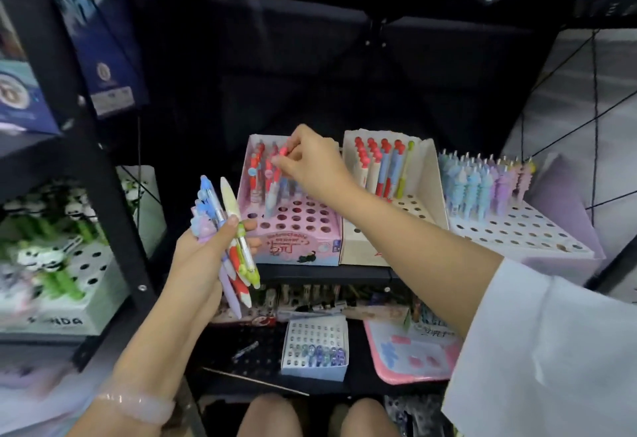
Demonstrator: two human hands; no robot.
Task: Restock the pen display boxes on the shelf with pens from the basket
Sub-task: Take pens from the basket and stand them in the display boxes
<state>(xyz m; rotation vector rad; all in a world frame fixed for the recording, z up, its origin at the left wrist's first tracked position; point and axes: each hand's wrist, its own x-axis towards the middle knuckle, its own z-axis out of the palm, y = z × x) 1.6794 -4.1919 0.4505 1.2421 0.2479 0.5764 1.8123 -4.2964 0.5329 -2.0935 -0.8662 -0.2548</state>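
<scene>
Right hand (pixel 312 164): I pinch a red-capped pen (pixel 283 155), upright, over the pink cardboard display box (pixel 300 229).
Left hand (pixel 203 257): I grip a bundle of pastel pens (pixel 229 229), tips slanting down.

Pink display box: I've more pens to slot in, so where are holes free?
The pink display box has empty holes across its front rows, ahead of the pens. Its back rows are crowded, where the right hand pinches a pen.
</scene>
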